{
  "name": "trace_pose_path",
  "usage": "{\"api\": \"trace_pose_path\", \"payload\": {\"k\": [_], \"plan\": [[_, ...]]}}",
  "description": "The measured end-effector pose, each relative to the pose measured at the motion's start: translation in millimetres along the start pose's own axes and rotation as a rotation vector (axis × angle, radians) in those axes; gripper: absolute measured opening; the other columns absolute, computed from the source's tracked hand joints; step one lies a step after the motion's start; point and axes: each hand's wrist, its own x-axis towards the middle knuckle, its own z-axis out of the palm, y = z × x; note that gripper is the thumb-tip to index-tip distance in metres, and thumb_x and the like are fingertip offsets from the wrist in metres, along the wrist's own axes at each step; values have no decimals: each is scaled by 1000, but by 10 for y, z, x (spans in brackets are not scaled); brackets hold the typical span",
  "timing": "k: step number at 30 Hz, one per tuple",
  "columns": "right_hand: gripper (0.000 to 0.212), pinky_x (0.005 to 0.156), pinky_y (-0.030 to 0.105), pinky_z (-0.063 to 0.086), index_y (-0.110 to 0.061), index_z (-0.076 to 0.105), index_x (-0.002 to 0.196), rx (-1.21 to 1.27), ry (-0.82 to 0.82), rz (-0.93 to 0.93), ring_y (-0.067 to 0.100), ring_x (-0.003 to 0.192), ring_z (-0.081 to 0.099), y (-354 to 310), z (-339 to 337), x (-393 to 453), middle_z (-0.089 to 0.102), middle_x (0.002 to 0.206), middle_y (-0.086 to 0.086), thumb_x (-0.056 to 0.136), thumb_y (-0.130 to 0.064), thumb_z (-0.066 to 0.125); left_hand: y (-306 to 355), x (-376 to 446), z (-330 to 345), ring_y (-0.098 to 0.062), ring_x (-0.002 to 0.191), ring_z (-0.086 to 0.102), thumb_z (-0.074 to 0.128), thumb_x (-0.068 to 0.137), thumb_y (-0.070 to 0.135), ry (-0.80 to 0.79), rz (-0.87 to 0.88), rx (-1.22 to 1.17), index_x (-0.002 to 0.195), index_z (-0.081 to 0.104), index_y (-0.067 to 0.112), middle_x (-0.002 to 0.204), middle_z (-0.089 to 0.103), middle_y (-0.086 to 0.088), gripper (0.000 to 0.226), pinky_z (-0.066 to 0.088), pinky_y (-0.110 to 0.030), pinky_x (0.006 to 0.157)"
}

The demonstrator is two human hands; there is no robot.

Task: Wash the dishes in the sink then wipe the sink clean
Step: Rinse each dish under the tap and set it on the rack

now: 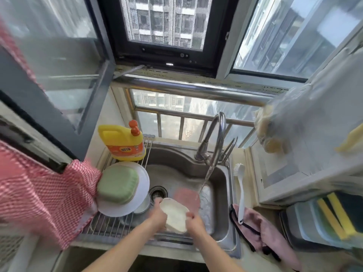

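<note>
kitchen window bay, steel sink [222, 228] set in the surface. item: white dish [174, 216], held tilted over the basin near the tap stream [204, 183], likely so rinse water drained into the sink. left hand [157, 214] gripped its left edge, right hand [193, 219] its right edge, fingers curled round the rim. washed plate [141, 185] and green lid [117, 185] rested on the rack [110, 224], apparently to dry.

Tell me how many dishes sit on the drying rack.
2: a white plate on the rack left of the sink, and a green dish lying on it. More may be hidden underneath.
</note>
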Motion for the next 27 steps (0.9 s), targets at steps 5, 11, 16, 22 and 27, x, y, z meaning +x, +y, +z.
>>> {"api": "trace_pose_path", "payload": {"k": [5, 11, 16, 22, 27], "plan": [[73, 80, 45, 62, -38, 39, 135, 273, 69, -156, 24, 100, 66, -109, 242, 246, 61, 120, -1, 67, -16, 54, -154, -159, -409, -29, 95, 55, 39, 93, 3, 180, 234, 50, 126, 41, 19, 112, 57, -11, 37, 48, -41, 77], [11, 67, 35, 47, -4, 67, 90, 446, -23, -325, 25, 79, 60, -1019, 232, -571, 68, 87, 11, 84, -4, 57, -172, -246, -1016, -35, 122, 51, 39, 103, 29, 356, 342, -101, 123, 56, 15, 133, 51, -12, 29, 44, -40, 99], [27, 63, 14, 50, -13, 69, 107, 585, 20, -585, 12, 87, 66, -1507, 271, -870, 73, 104, 3, 95, 6, 54, 41, -401, -1381, -38, 124, 49, 7, 107, 34, 466, 323, -308, 126, 57, 3, 134, 53, -23, 62, 35, -40, 105], [37, 105, 31, 49, -27, 78, 102, 477, 29, -770, 12, 124, 58, -1565, 541, -782, 68, 125, 1, 87, 5, 66, 88, -307, -1646, -22, 128, 47, 39, 108, 33, 533, 494, -266, 135, 56, 15, 138, 55, -4, 37, 30, -38, 116], [47, 106, 47, 50, -40, 73, 112, 337, -36, -723, 17, 134, 52, -1297, 822, -600, 52, 144, -5, 79, -7, 65, -201, 72, -1699, -28, 128, 50, 35, 90, 53, 428, 450, -184, 125, 66, 40, 140, 57, 2, 48, 36, -51, 113]]}}
